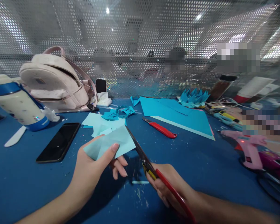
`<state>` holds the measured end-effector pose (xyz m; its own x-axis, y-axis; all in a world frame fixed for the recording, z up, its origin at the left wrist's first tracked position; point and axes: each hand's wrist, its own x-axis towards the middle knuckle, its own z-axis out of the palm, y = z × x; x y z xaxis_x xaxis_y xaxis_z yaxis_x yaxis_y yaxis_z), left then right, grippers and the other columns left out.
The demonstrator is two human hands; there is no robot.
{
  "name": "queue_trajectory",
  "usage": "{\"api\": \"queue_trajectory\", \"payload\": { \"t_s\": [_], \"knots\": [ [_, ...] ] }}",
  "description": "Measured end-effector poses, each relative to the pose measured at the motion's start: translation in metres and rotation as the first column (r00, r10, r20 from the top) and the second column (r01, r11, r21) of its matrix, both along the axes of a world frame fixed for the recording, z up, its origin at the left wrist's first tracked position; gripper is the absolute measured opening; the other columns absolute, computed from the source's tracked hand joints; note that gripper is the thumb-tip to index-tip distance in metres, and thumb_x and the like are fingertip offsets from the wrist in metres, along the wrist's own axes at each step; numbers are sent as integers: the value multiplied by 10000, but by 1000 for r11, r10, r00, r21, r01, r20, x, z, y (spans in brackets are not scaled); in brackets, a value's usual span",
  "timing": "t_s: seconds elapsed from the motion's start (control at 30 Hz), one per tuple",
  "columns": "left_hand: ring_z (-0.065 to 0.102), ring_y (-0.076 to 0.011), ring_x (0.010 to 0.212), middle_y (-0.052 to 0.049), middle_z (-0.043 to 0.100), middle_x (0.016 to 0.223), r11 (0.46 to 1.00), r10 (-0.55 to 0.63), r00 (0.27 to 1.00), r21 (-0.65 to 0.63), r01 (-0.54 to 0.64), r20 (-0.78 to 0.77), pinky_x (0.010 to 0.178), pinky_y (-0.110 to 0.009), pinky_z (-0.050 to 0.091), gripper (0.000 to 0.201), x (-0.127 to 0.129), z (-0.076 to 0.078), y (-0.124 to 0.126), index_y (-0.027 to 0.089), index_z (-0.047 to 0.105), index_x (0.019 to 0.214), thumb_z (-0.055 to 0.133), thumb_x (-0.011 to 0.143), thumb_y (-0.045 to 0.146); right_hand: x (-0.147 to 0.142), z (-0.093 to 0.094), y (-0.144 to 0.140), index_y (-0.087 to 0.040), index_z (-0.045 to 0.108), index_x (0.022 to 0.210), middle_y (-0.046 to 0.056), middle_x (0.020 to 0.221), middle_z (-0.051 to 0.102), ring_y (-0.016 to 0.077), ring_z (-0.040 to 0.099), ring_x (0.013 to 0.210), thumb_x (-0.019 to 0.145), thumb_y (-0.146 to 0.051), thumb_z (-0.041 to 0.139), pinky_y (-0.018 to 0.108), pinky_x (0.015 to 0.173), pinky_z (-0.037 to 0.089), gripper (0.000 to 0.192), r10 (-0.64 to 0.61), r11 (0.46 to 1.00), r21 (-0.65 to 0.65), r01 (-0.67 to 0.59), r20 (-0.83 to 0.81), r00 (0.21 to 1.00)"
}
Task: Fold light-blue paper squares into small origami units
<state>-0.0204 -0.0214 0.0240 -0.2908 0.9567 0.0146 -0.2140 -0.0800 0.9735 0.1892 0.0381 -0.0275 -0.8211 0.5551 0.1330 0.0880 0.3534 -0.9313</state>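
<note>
My left hand (95,161) pinches a light blue piece of paper (116,138), thumb on top and fingers underneath. In my right hand (170,183) is a pair of scissors (143,157) with red and yellow on the handles. Their dark blades run along the right edge of the paper; whether they touch it I cannot tell. Below the blades a thin strip of light blue paper (140,182) lies on the blue table (212,186). Behind my left hand are more light blue sheets (96,121) and folded blue paper pieces (119,112).
A red box cutter (162,129) lies mid-table before large blue sheets (172,110) and a spiky folded-paper piece (193,98). At left are a phone (59,141), a bottle (21,102) and a backpack (56,81). A pink glue gun (249,147) and cables are at right.
</note>
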Motion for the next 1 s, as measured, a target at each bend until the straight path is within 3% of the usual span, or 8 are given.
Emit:
{"api": "queue_trajectory", "payload": {
  "t_s": [0.23, 0.43, 0.73, 1.0],
  "knots": [
    [654, -151, 416, -9, 700, 569, 1000, -16, 1000, 19, 16, -1, 359, -184, 491, 159, -1, -4, -2, 157, 594, 815, 678, 854, 285, 2, 7, 0, -186, 398, 754, -45, 607, 411, 61, 366, 478, 910, -701, 379, 161, 423, 312, 539, 65, 988, -143, -60, 35, 997],
    [657, -138, 419, -17, 704, 576, 997, -70, 998, 32, 69, 6, 365, -173, 497, 188, -3, -7, -3, 142, 591, 781, 657, 886, 284, -2, 13, -1, -177, 421, 758, -35, 632, 402, 66, 386, 492, 868, -765, 362, 164, 422, 338, 601, 66, 991, -112, -67, -8, 998],
    [667, -138, 426, -22, 711, 589, 993, -110, 993, 38, 108, 48, 367, -163, 503, 190, 1, -8, -3, 133, 597, 796, 658, 892, 285, -2, 3, -3, -178, 423, 764, -42, 627, 392, 62, 406, 475, 912, -687, 388, 155, 414, 364, 532, 56, 985, -161, -65, -60, 997],
    [665, -135, 419, -19, 710, 582, 993, -111, 992, 37, 109, 64, 363, -156, 502, 194, 1, -9, -4, 138, 592, 784, 666, 886, 285, -1, 6, -4, -182, 412, 746, -34, 609, 428, 65, 406, 481, 940, -641, 378, 158, 423, 347, 500, 49, 987, -152, -55, -45, 998]
  ]
}}
